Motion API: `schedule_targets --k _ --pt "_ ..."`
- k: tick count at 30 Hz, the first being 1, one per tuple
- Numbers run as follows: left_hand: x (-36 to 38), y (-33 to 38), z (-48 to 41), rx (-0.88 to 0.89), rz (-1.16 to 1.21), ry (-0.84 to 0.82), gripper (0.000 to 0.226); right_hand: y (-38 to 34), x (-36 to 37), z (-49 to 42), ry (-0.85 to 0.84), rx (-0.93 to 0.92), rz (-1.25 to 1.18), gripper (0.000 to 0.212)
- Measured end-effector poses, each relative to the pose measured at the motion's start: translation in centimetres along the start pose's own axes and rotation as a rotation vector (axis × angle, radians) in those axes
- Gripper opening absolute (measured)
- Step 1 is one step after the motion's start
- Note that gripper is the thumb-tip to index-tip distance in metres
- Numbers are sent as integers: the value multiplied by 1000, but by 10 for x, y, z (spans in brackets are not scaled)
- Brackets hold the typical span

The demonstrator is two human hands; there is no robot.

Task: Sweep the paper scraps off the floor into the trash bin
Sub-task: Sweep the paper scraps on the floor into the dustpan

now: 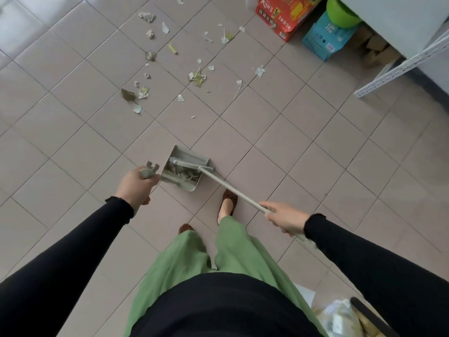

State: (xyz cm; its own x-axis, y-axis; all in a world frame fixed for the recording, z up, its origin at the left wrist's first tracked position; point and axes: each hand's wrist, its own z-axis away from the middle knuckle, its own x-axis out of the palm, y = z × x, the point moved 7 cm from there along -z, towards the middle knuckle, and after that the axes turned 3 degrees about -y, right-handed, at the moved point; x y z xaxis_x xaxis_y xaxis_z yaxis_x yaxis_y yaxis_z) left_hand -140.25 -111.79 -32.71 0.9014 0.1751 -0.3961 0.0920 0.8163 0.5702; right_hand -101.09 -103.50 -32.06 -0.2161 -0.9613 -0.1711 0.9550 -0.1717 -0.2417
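Several paper scraps [197, 77] lie scattered over the tiled floor in the upper middle, with crumpled bits [147, 16] farther back. My left hand [136, 186] grips the upright handle of a grey dustpan [185, 170] that stands on the floor in front of my feet. My right hand [284, 218] holds the pale broom stick [233, 189]; the broom head rests inside the dustpan mouth, over a small pile of scraps. At the bottom right corner the trash bin [364, 310] shows, lined with a bag holding paper.
A red carton [284, 15] and a blue carton [325, 40] stand at the back right, with a green bowl [341, 13] above. A white perforated metal rail [398, 66] leans at the right under a white unit. My feet [228, 203] stand just behind the dustpan.
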Motion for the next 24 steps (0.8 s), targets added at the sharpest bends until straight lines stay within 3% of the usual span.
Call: schedule_targets --k 14,24 --pt "45 130 -66 106 -31 -6 14 20 -129 -19 178 -33 -315 55" --pt "62 252 -147 188 -158 -118 17 -25 -239 -63 332 -4 -539 49"
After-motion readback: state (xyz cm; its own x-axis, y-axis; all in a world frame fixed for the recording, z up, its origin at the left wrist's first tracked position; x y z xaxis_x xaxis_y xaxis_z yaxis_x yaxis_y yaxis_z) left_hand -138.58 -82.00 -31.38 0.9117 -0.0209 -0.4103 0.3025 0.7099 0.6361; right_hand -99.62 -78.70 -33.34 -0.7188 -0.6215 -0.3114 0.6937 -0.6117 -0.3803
